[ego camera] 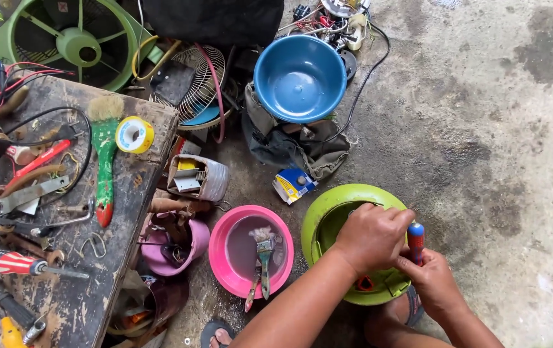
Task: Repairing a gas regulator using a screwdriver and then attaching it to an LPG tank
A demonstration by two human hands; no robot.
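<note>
Lime-green round plastic housing (328, 222) sits on the concrete floor (495, 129) directly under both hands, at the lower centre of the view. Left hand (372, 237) lies palm-down across the housing's right half, fingers curled over its upper rim and pressing on it; the housing shows to the left of and below those fingers. Right hand (432, 283) is closed around a screwdriver with a red-and-blue handle (416, 240), which stands roughly upright at the housing's right edge, its handle top rising between the two hands. The thumb and fingers wrap the lower handle; the tip is hidden behind the hands. A small orange part (365, 283) shows on the housing's near rim, just below the left wrist.

Just left of the housing, almost touching, stands a pink round plastic basin (232, 258) holding murky liquid and two paintbrushes (262, 264) leaning over its near rim. Further left is a smaller mauve plastic pot (189, 248) with tools in it, then a worn wooden bench (96, 277) bearing a striped-handled screwdriver (22, 263), a green-handled brush (104, 161) and a yellow roll of tape (135, 134).

Beyond, a blue round plastic bowl (300, 77) rests on grey cloth (296, 145). At the far left stands a green fan casing (73, 42).
</note>
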